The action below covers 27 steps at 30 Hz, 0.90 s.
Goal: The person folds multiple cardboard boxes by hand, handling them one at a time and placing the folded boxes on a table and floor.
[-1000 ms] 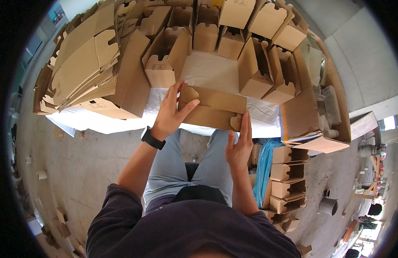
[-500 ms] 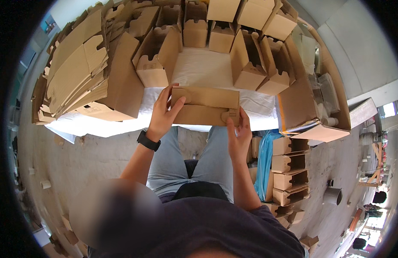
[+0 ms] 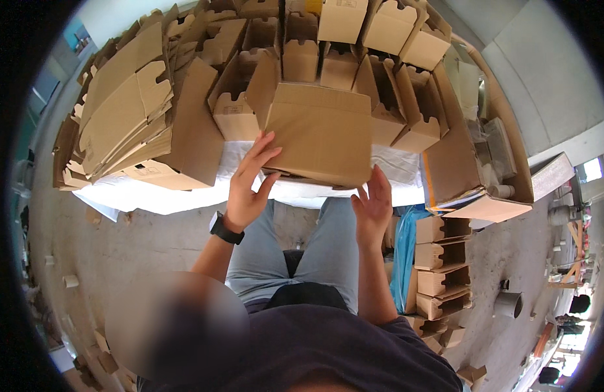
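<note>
1. Right now your left hand (image 3: 246, 189) and your right hand (image 3: 372, 204) hold a cardboard box (image 3: 318, 134) between them, raised above the near edge of the white table (image 3: 184, 196), in front of your knees.
2. Both hands are open, palms and spread fingers pressed against the lower corners of the box; neither is clenched around anything.
3. Judging by its thin brown walls, the box should be light and fairly stiff along its folds, but its flat panels will likely buckle if you squeeze the middle.
4. Take hold near the corners and folded edges, where the board looks strongest, and keep a palm under the bottom edge so the flaps cannot drop open.
5. Dry cardboard is not slippery, so a light press from both sides should be enough.
6. Behind it stand rows of folded boxes (image 3: 341, 62), a stack of flat cardboard sheets (image 3: 125, 124) lies to your left, and more finished boxes (image 3: 442, 264) sit stacked at your right.
</note>
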{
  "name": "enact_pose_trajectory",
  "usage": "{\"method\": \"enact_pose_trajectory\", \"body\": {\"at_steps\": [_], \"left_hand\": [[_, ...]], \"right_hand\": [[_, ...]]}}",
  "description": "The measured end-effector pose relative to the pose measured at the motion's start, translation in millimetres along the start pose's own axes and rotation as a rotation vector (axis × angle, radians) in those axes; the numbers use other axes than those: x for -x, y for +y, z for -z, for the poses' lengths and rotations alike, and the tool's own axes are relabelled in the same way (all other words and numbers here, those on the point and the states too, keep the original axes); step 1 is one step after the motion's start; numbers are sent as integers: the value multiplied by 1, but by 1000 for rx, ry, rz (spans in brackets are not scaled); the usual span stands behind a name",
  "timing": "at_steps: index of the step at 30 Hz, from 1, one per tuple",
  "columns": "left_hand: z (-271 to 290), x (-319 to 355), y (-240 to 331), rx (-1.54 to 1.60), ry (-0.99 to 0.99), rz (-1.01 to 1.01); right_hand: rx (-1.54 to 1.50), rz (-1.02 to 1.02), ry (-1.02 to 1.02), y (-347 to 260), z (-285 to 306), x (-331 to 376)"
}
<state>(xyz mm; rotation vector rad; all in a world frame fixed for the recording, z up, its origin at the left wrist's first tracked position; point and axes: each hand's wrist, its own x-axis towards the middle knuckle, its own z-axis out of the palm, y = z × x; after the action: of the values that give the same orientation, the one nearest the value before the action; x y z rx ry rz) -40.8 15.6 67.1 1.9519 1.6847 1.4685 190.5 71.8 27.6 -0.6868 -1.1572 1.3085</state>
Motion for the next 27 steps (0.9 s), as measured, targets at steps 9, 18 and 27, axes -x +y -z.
{"method": "enact_pose_trajectory", "body": {"at_steps": [9, 18, 27], "left_hand": [[-36, 50, -53, 406, -84, 460], [-28, 48, -36, 535, -22, 328], [-20, 85, -93, 674, -82, 540]], "right_hand": [[305, -255, -7, 33, 10, -6], [220, -128, -53, 22, 4, -8], [81, -309, -101, 55, 33, 3]]}}
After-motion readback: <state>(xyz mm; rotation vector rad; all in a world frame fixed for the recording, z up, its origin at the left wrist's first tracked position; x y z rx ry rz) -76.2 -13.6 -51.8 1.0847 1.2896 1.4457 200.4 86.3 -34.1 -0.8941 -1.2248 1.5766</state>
